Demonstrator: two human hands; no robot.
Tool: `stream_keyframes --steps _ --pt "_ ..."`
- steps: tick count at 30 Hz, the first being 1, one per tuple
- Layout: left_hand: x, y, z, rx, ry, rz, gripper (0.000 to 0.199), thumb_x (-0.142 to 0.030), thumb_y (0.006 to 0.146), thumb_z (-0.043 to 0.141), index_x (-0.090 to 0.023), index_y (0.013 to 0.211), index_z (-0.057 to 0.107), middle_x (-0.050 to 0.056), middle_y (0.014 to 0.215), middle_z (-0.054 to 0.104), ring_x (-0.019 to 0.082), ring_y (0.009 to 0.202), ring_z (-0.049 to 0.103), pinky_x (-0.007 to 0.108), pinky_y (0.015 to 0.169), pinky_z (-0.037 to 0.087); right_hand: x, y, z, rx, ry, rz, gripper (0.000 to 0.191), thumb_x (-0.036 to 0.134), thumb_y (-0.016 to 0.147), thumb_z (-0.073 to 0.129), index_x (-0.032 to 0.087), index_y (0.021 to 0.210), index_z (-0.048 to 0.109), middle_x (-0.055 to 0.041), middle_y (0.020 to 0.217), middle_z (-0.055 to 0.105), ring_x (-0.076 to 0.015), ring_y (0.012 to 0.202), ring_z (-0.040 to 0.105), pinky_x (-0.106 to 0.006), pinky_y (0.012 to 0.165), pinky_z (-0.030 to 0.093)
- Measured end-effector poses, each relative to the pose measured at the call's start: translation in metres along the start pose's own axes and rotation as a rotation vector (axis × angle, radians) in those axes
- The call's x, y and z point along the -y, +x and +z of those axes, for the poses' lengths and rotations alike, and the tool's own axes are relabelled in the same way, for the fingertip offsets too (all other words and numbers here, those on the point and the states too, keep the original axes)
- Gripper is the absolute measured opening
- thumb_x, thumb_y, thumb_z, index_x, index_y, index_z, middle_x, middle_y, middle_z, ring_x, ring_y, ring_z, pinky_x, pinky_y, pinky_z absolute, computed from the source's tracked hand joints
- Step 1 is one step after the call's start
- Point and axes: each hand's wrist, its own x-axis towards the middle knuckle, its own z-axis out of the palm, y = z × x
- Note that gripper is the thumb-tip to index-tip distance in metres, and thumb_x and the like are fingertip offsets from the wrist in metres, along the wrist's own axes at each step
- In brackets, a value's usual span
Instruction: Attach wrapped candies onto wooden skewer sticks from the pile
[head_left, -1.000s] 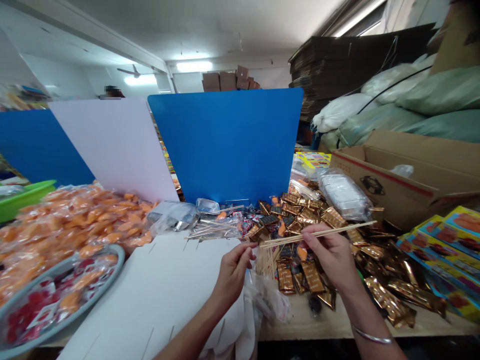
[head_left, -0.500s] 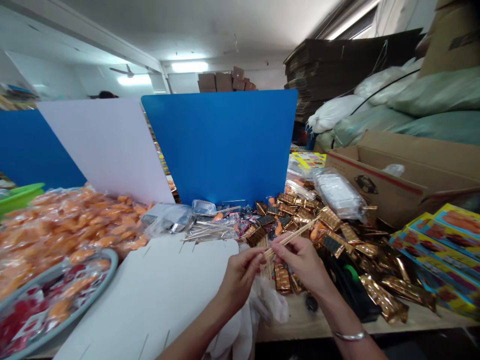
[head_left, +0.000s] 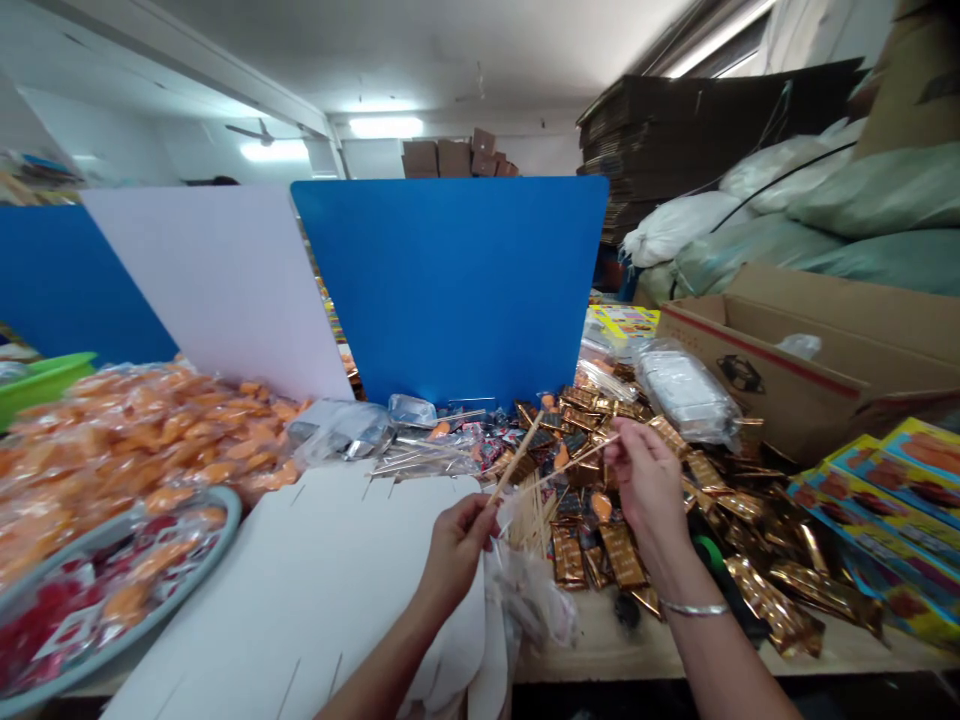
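Note:
My left hand (head_left: 459,545) is closed around the lower end of a small bunch of thin wooden sticks (head_left: 517,458), which slant up and to the right. Off to the right, my right hand (head_left: 646,478) pinches the end of a single thin wooden stick (head_left: 576,465); its other end reaches back toward the left hand. Beneath and between the hands lies a pile of loose wooden sticks (head_left: 534,515), beside a clear plastic bag (head_left: 536,600). Gold foil packets (head_left: 621,555) are heaped below the right hand.
White cardboard sheets (head_left: 300,590) lie at the front left, beside a grey basin (head_left: 225,530) of red and orange packets. Orange bagged pieces (head_left: 187,430) are piled behind. A blue panel (head_left: 457,290) stands at the back. An open carton (head_left: 780,370) and yellow printed boxes (head_left: 892,510) are on the right.
My hands have come apart. The right hand has moved up and right, drawing one stick away, while the left has shifted slightly down and left with the bunch.

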Motion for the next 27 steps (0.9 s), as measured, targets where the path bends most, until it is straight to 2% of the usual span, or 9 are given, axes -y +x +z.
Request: stream_keyframes --steps 2,7,11,15,17,19,23,25,27 --pt "0.007 0.002 -0.015 -0.101 -0.047 -0.033 0.033 -0.046 0.074 0.065 -0.014 0.078 0.066 0.000 0.056 0.058 0.010 0.049 0.047 0.022 0.050 0.038 -0.032 0.013 -0.012 -0.096 -0.127 -0.043 0.035 0.047 0.073 0.065 0.018 0.093 0.063 0.0016 0.069 0.060 -0.0113 0.056 0.054 -0.024 0.055 0.046" --pt "0.013 0.000 -0.029 -0.152 -0.077 -0.051 0.033 -0.044 0.072 0.067 -0.013 0.084 0.066 0.001 0.059 0.061 0.011 0.052 0.050 0.023 0.053 0.040 -0.097 0.017 -0.011 0.142 -0.463 0.068 0.046 0.053 0.062 0.070 0.013 0.085 0.066 -0.0071 0.072 0.066 -0.0228 0.069 0.062 -0.037 0.066 0.051" --pt "0.016 0.000 -0.015 -0.081 -0.020 -0.011 0.028 -0.040 0.076 0.064 -0.013 0.083 0.066 0.001 0.060 0.062 0.013 0.055 0.053 0.023 0.054 0.041 -0.073 -0.001 0.034 0.345 -0.344 -0.001 0.052 0.049 0.077 0.061 0.018 0.118 0.059 -0.0113 0.113 0.066 -0.0228 0.102 0.062 -0.036 0.087 0.049" --pt "0.018 0.004 -0.001 -0.014 0.024 0.030 0.025 -0.037 0.078 0.062 -0.014 0.088 0.066 0.001 0.063 0.063 0.014 0.060 0.055 0.024 0.058 0.042 -0.026 -0.012 0.069 0.469 -0.329 -0.134 0.038 0.042 0.082 0.059 0.018 0.111 0.063 -0.0066 0.088 0.071 -0.0199 0.078 0.066 -0.032 0.070 0.052" --pt "0.014 0.006 0.003 0.003 0.004 0.039 0.027 -0.037 0.078 0.062 -0.013 0.090 0.066 0.001 0.063 0.064 0.014 0.061 0.056 0.024 0.059 0.042 -0.015 -0.023 0.071 0.416 -0.414 -0.203 0.030 0.039 0.086 0.054 0.017 0.102 0.068 -0.0067 0.083 0.072 -0.0200 0.074 0.066 -0.033 0.069 0.053" --pt "0.007 0.009 0.006 0.009 -0.038 0.046 0.028 -0.037 0.076 0.064 -0.013 0.091 0.067 0.001 0.062 0.063 0.014 0.060 0.055 0.024 0.058 0.041 -0.014 -0.042 0.065 0.447 -0.492 -0.286 0.029 0.034 0.091 0.048 0.019 0.107 0.067 -0.0085 0.097 0.072 -0.0215 0.088 0.067 -0.036 0.080 0.052" --pt "-0.002 0.015 0.009 0.044 -0.147 0.073 0.027 -0.035 0.075 0.066 -0.013 0.089 0.068 0.001 0.064 0.062 0.013 0.060 0.053 0.024 0.060 0.042 -0.024 -0.077 0.044 0.750 -0.681 -0.520 0.042 0.032 0.091 0.049 0.024 0.132 0.052 -0.0085 0.138 0.051 -0.0283 0.132 0.039 -0.052 0.109 0.029" --pt "-0.002 0.016 0.010 0.022 -0.144 0.075 0.028 -0.034 0.075 0.067 -0.013 0.094 0.067 -0.001 0.063 0.059 0.012 0.059 0.051 0.023 0.058 0.040 -0.026 -0.080 0.037 0.685 -0.677 -0.499 0.052 0.036 0.089 0.050 0.023 0.139 0.042 -0.0096 0.148 0.037 -0.0299 0.137 0.029 -0.055 0.110 0.025" --pt "0.000 0.016 0.010 -0.017 -0.100 0.082 0.030 -0.033 0.075 0.068 -0.013 0.098 0.067 -0.002 0.061 0.056 0.011 0.057 0.048 0.022 0.057 0.038 -0.024 -0.075 0.035 0.558 -0.596 -0.321 0.050 0.037 0.090 0.050 0.020 0.136 0.044 -0.0136 0.138 0.048 -0.0279 0.126 0.046 -0.048 0.101 0.040"
